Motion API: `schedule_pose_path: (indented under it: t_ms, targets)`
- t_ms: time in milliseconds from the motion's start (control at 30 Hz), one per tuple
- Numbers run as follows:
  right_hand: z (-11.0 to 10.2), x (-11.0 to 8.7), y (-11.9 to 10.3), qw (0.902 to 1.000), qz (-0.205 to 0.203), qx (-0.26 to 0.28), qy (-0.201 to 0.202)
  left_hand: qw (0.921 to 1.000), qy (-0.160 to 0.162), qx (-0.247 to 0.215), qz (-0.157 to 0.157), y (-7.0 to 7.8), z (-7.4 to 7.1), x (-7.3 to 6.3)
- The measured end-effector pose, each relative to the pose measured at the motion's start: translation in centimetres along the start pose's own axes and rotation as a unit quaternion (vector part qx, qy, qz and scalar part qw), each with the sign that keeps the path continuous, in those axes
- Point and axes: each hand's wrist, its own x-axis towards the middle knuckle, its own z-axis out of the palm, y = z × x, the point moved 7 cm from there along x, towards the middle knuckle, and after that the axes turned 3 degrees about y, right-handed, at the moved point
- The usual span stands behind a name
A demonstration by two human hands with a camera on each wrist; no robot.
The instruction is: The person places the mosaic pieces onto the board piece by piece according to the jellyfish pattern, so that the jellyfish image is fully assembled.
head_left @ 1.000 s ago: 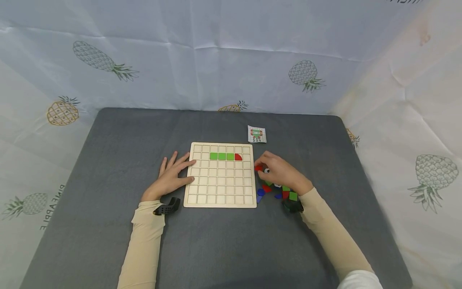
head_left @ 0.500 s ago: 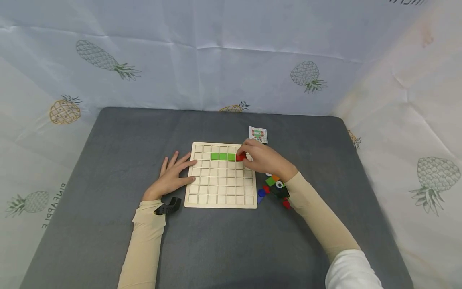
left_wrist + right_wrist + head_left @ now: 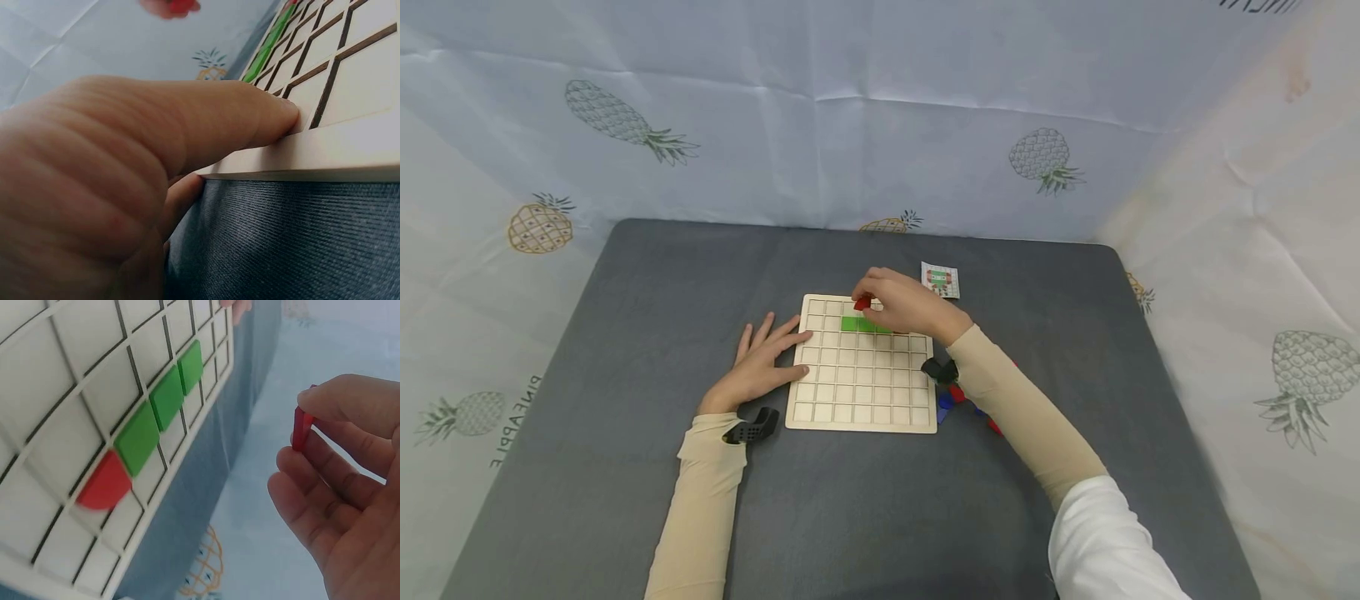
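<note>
A wooden grid board (image 3: 865,379) lies on the dark table. In one of its upper rows sit green square tiles (image 3: 167,397) side by side, with a red quarter-round tile (image 3: 106,481) at the right end of that row. My right hand (image 3: 906,304) pinches a small red tile (image 3: 301,428) between thumb and fingers, over the upper part of the board. The tile appears nearly edge-on in the right wrist view. My left hand (image 3: 756,367) lies at the board's left edge with fingers spread, the thumb (image 3: 237,115) pressing on the frame.
A small printed picture card (image 3: 940,280) lies behind the board's top right corner. Several loose red and blue pieces (image 3: 946,404) lie right of the board, partly hidden by my right forearm. A pineapple-print curtain (image 3: 820,150) stands behind the table.
My right hand has picked up the red tile from the loose pieces and carried it left, over the end of the coloured row to the board's top edge. The left hand has stayed put.
</note>
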Motion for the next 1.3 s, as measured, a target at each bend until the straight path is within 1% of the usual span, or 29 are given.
schedule_pose_path:
  t_ms: [133, 267, 400, 500, 700, 967, 1300]
  targets:
    - [1.0, 1.6, -0.2, 0.9999, 0.000, -0.007, -0.014, 1.0000, -0.001, 0.008, -0.001, -0.1, 0.0, 0.0]
    - [2.1, 2.9, -0.5, 0.9997, -0.008, -0.001, -0.022, 1.0000, -0.003, 0.009, 0.000, -0.1, -0.1, 0.0]
    - [3.1, 3.7, -0.8, 0.9994, -0.008, 0.002, -0.034, 1.0000, -0.005, 0.008, 0.000, -0.1, -0.1, 0.0]
    - [3.9, 4.1, -0.9, 0.9990, -0.002, -0.015, -0.043, 1.0000, -0.005, 0.006, 0.000, -0.2, -0.1, -0.1]
    - [5.2, 4.6, -1.0, 0.9971, 0.003, -0.058, -0.049, 1.0000, -0.004, 0.008, 0.002, -0.1, -0.1, 0.0]
    - [6.0, 4.8, -0.9, 0.9941, -0.001, -0.095, -0.053, 0.9999, -0.002, 0.011, 0.003, 0.1, -0.1, -0.1]
    - [6.4, 4.8, -0.8, 0.9932, -0.007, -0.101, -0.056, 1.0000, -0.001, 0.010, -0.001, 0.1, -0.1, -0.1]
